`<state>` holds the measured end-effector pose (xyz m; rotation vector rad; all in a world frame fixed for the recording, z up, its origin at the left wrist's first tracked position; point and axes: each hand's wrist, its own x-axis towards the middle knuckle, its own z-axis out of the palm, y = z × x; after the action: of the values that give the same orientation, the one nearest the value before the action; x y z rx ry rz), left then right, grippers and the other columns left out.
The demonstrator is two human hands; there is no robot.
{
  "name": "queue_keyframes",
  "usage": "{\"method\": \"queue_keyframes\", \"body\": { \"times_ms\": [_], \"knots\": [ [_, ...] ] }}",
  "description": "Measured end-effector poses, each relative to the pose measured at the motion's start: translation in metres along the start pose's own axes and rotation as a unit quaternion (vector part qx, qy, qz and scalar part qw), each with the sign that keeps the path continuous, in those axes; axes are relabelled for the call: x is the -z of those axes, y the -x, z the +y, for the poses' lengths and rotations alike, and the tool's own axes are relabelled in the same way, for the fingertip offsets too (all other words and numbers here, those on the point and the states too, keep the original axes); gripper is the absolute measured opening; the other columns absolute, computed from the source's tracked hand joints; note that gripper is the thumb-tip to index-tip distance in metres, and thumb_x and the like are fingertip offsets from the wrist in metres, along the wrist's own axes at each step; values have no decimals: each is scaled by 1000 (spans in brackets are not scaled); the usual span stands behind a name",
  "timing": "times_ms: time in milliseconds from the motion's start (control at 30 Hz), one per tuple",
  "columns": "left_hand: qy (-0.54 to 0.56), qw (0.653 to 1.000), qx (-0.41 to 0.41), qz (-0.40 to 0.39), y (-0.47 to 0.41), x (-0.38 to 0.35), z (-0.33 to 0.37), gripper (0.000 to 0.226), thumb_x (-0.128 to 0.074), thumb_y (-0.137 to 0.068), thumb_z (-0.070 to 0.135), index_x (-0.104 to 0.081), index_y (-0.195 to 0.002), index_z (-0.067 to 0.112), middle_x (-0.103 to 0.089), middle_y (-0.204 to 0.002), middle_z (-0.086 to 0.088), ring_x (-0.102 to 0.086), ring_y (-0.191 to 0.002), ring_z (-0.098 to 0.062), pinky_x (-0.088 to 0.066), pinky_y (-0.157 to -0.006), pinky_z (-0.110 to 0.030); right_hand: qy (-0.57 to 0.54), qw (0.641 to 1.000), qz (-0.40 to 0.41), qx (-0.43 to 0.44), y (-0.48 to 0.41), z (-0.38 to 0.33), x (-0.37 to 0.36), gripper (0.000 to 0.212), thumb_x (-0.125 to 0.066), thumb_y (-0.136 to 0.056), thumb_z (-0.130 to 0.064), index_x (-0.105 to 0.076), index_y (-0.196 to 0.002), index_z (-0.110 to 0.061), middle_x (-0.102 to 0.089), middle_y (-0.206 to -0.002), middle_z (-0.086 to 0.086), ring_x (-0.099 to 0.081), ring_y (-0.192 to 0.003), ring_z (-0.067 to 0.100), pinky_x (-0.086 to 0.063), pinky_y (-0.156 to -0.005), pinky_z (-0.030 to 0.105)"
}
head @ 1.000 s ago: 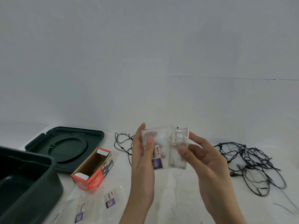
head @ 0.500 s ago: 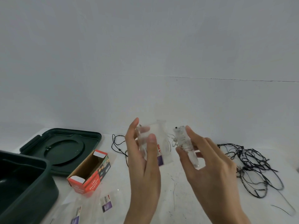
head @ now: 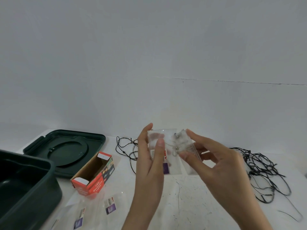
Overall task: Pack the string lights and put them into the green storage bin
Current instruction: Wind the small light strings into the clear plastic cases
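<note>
1. Holding a small clear plastic bag with a red and purple label (head: 163, 161) upright above the white tabletop (head: 191, 201), the left hand (head: 147, 165) pinches it with the thumb in front and the fingers behind. This grip seems meant to keep the bag's mouth up and reachable.
2. The right hand (head: 221, 173) pinches a pale coiled bundle of thin-wire string lights (head: 181, 145) between thumb and forefinger, with its other fingers loosely spread. The bundle meets the bag's upper right edge, apparently lined up to slide in. Whether any of it is already inside cannot be told through the clear plastic.
3. The step in hand looks like bagging, so the bundle has not yet reached the bin.
4. Left of the left hand, an open red cardboard box (head: 94, 175) lies on its side, probably the bagged set's next sleeve.
5. Farther left, the dark green plastic storage bin (head: 38, 196) stands uncovered, with its flat dark green lid (head: 66, 146) lying beyond it, so nothing needs opening later.
6. Below and left of the left hand, spare clear labelled bags (head: 103, 208) lie flat, likely waiting for other sets.
7. Right of the right hand, a loose tangle of black-wire string lights (head: 259, 171) sprawls well apart from the bin. Another black wire strand (head: 126, 146) lies just beyond the left hand. Both would probably need coiling first.
</note>
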<state>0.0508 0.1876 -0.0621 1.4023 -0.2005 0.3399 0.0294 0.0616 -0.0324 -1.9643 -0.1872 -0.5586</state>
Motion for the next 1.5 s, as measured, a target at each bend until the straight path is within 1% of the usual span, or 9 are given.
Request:
{"method": "queue_keyframes", "body": {
  "times_ms": [133, 300, 467, 667, 867, 1067, 1200, 1300, 1500],
  "knots": [
    [-6, 1000, 8, -23, 0, 0, -3, 41, -41, -87, 41, -39, -128, 41, -62, -104, 21, -66, -96, -8, -55, -68, -24, 19, 999, -49, -9, -3, -5, 6, 42, -76, -70, -25, -65, -109, -36, -66, -79, -19, -62, -71, 4, -45, -67, 8],
    [-9, 998, 11, -53, 0, 2, -3, 41, -45, -89, 53, -39, -128, 46, -64, -106, 11, -66, -91, -8, -52, -65, -24, -170, 972, -117, -109, -13, 0, 11, 30, -81, -67, -27, -76, -96, -29, -70, -77, 10, -64, -73, 17, -49, -76, 24],
    [7, 998, 31, -49, 2, -3, -4, 56, -49, -79, 59, -35, -131, 44, -61, -82, -6, -58, -64, -14, -46, -48, -25, -288, 945, -61, -140, -7, 13, -1, 38, -80, -66, -30, -74, -100, -15, -74, -91, 13, -70, -90, 29, -53, -89, 38],
    [36, 998, 59, -14, 14, -13, -3, 42, -46, -90, 49, -36, -129, 41, -66, -86, -1, -61, -66, -18, -48, -45, -26, -273, 951, 55, -134, 14, 19, -25, 28, -66, -73, -32, -76, -95, -19, -68, -96, 11, -68, -88, 20, -52, -77, 26],
    [62, 994, 91, 3, 21, -19, -3, 45, -45, -81, 43, -38, -126, 42, -68, -85, -1, -61, -64, -20, -47, -43, -26, -267, 950, 94, -131, 25, 14, -39, 31, -51, -84, -29, -69, -106, -17, -56, -94, 3, -60, -67, -6, -44, -47, 7],
    [102, 988, 119, -1, 28, -24, -4, 40, -46, -91, 26, -38, -128, 38, -67, -103, 9, -69, -86, -8, -52, -57, -16, -272, 946, 53, -167, 31, 20, -52, 42, -42, -87, -53, -62, -118, -33, -54, -98, -9, -63, -96, 18, -53, -60, 22],
    [154, 978, 138, 18, 22, -16, 3, 46, -50, -86, 29, -41, -130, 36, -71, -97, 1, -70, -70, -17, -52, -48, -24, -285, 947, -22, -146, 31, 12, -40, 37, -47, -87, -37, -56, -123, -29, -49, -97, -1, -56, -68, -4, -45, -59, 10],
    [163, 978, 129, 20, 20, -9, 8, 50, -51, -82, 34, -42, -131, 33, -71, -83, 0, -62, -57, -15, -44, -39, -24, -260, 962, 5, -87, 31, 10, -33, 32, -60, -86, -34, -59, -118, -33, -60, -92, -1, -52, -62, -3, -42, -56, 7],
    [132, 984, 116, 5, 18, -6, 6, 41, -49, -87, 52, -44, -126, 42, -70, -85, 14, -64, -67, -10, -48, -50, -24, -203, 978, -4, -42, 42, 15, -44, 56, -46, -72, -78, -68, -107, -40, -57, -109, -15, -57, -97, 2, -46, -73, 14]
  ]
}}
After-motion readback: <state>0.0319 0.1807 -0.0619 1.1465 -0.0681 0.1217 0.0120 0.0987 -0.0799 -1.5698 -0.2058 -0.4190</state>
